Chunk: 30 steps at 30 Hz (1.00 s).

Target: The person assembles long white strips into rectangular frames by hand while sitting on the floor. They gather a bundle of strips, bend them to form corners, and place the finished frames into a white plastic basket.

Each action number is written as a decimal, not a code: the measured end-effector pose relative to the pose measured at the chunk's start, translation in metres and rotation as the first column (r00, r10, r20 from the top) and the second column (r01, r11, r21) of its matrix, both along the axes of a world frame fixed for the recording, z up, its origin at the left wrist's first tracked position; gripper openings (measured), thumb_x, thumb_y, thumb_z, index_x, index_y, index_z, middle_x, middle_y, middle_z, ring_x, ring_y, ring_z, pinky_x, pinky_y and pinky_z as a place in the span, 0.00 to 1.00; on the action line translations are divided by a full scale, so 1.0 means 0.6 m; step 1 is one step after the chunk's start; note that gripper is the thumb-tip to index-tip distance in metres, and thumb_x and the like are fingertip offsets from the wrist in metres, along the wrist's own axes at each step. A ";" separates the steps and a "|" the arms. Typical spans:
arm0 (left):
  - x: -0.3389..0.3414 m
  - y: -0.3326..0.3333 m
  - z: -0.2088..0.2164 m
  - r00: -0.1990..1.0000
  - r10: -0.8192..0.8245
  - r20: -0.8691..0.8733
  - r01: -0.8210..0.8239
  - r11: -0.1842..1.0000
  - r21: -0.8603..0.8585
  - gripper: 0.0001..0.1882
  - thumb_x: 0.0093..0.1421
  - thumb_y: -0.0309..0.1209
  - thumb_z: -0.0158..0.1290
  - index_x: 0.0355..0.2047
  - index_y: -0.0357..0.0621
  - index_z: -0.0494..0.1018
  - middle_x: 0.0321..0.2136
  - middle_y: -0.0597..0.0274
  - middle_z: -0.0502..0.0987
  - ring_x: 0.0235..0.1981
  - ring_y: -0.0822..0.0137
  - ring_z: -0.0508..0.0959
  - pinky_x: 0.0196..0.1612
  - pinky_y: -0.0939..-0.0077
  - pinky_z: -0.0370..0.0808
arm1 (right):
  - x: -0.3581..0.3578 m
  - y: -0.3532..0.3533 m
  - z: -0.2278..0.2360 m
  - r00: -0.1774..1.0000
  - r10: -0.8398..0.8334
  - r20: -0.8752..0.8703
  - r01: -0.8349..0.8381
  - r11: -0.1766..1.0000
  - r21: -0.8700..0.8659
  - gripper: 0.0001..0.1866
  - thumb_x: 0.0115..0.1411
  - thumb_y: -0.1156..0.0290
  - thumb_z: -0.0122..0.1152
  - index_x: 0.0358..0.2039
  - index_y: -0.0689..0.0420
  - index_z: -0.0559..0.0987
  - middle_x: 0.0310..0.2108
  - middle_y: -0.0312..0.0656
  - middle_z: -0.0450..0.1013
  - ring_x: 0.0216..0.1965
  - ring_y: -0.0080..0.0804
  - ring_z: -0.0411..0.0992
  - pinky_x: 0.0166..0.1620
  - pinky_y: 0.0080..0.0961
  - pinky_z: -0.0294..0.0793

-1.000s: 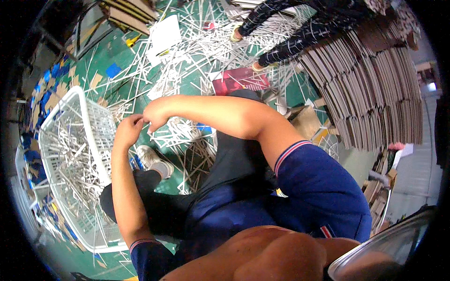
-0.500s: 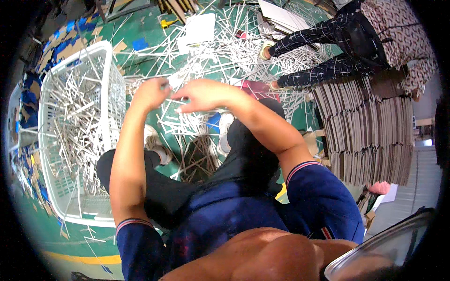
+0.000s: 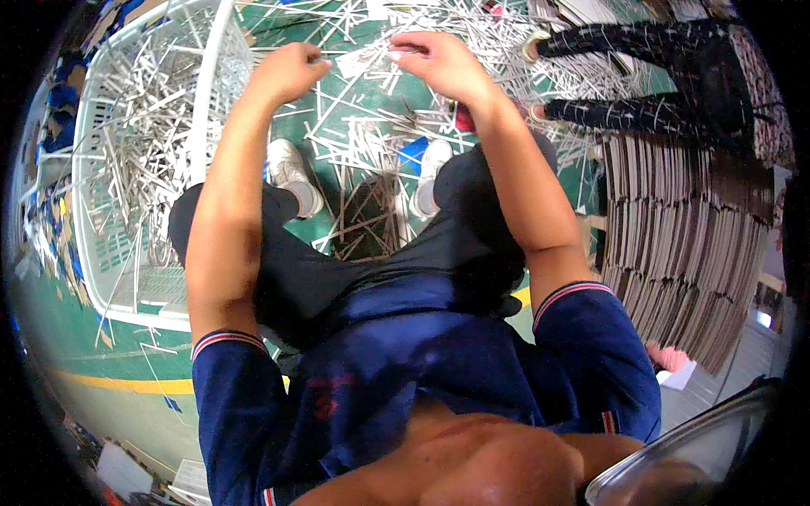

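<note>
Both of my hands are raised ahead of me over the floor, a forearm's breadth or more apart and turned toward each other. My left hand (image 3: 288,72) is near the rim of the white basket, its fingers bent, its thumb slightly apart and nothing visible in it. My right hand (image 3: 443,69) has curved fingers with a gap to the thumb, and it looks unfilled too. Below and between them, thin white strips (image 3: 359,139) lie scattered on the green floor. A white perforated plastic basket (image 3: 205,80) at my left holds a heap of similar strips (image 3: 148,139).
At the right stand tall stacks of grey-brown board sheets (image 3: 654,211). Another person in dark checked trousers (image 3: 616,114) stands at the far right among the strips. A blue piece (image 3: 412,155) lies by my right shoe (image 3: 432,164). A yellow line (image 3: 126,385) crosses the floor.
My hands have drawn apart and now reach farther forward. The whole view has shifted, with basket and floor higher in the picture. The other person appears farther right.
</note>
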<state>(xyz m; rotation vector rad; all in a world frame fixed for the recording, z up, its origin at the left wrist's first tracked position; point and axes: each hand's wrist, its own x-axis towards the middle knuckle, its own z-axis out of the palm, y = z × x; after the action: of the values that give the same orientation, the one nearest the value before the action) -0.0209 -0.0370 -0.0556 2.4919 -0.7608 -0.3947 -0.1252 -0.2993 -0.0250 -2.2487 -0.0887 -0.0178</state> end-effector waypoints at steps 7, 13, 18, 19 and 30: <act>-0.005 -0.019 -0.054 0.977 -0.171 -0.125 0.184 0.977 0.105 0.20 0.63 0.41 0.57 0.44 0.35 0.80 0.39 0.41 0.83 0.40 0.46 0.83 0.45 0.58 0.77 | -0.054 0.076 -0.011 0.895 0.408 -0.181 -0.435 0.887 -0.152 0.27 0.60 0.46 0.64 0.51 0.53 0.83 0.45 0.47 0.82 0.47 0.50 0.80 0.50 0.45 0.79; -0.040 -0.032 -0.086 0.923 -0.268 -0.275 0.304 0.948 0.095 0.20 0.59 0.42 0.59 0.41 0.37 0.80 0.36 0.38 0.81 0.38 0.40 0.81 0.42 0.54 0.76 | -0.064 0.103 -0.005 0.700 0.630 -0.337 -0.709 0.667 -0.228 0.26 0.59 0.49 0.65 0.51 0.52 0.83 0.40 0.49 0.82 0.44 0.53 0.80 0.47 0.47 0.78; -0.022 -0.013 -0.131 0.909 -0.295 -0.295 0.352 0.921 0.166 0.21 0.59 0.39 0.59 0.49 0.39 0.80 0.47 0.45 0.82 0.47 0.45 0.81 0.50 0.59 0.76 | -0.047 0.092 0.010 0.770 0.578 -0.269 -0.634 0.740 -0.225 0.23 0.57 0.51 0.66 0.46 0.54 0.85 0.40 0.50 0.82 0.43 0.54 0.80 0.46 0.48 0.79; -0.014 -0.007 -0.146 0.905 -0.285 -0.315 0.358 0.911 0.204 0.22 0.60 0.38 0.59 0.52 0.40 0.79 0.50 0.46 0.82 0.51 0.48 0.81 0.52 0.61 0.76 | -0.044 0.089 0.011 0.773 0.592 -0.228 -0.632 0.746 -0.208 0.22 0.57 0.52 0.65 0.46 0.54 0.85 0.40 0.50 0.82 0.43 0.54 0.80 0.46 0.48 0.78; 0.013 0.055 -0.246 0.875 -0.279 -0.395 0.366 0.916 0.165 0.23 0.62 0.36 0.58 0.56 0.41 0.75 0.54 0.48 0.79 0.54 0.54 0.77 0.56 0.64 0.73 | -0.006 0.108 0.023 0.762 0.605 -0.231 -0.643 0.750 -0.158 0.31 0.59 0.44 0.65 0.40 0.65 0.86 0.39 0.57 0.82 0.42 0.54 0.80 0.47 0.49 0.78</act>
<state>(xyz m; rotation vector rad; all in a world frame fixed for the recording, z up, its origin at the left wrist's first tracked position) -0.0132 -0.0040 -0.2030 2.3876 -1.0253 -1.0962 -0.1288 -0.2345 -0.0110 -2.3262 -0.7956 0.5729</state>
